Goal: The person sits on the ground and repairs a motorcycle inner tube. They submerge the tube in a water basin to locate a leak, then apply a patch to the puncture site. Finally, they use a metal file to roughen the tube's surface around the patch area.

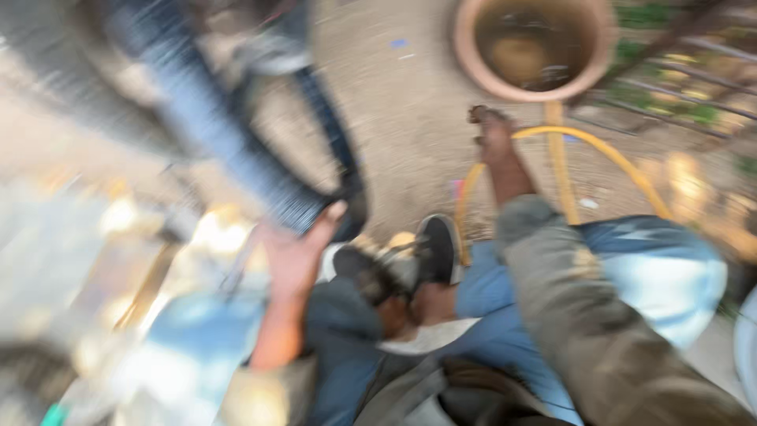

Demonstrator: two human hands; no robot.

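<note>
motion blur smears most of the head view, so fine detail is hard to read. left hand (296,252) is raised in the lower middle with its fingers spread open, the thumb tip touching the dark curved edge of a tyre (315,197) that sweeps down from the upper left; it seems to press against the rubber rather than grip it, though the blur makes that uncertain. right hand (495,138) stretches forward over the dirt ground (402,118) in a grey sleeve (568,300), just beside a yellow hose (623,162) that loops across the ground; whether its fingers are closed or loose i cannot tell. beyond that hand, close to its fingertips, stands a round clay pot (465,47) holding murky water. between the two arms, a black shoe (438,248) and blue jeans (670,268) show at the person's bent knee. pale, shiny shapes fill the left side, too blurred to name.
</note>
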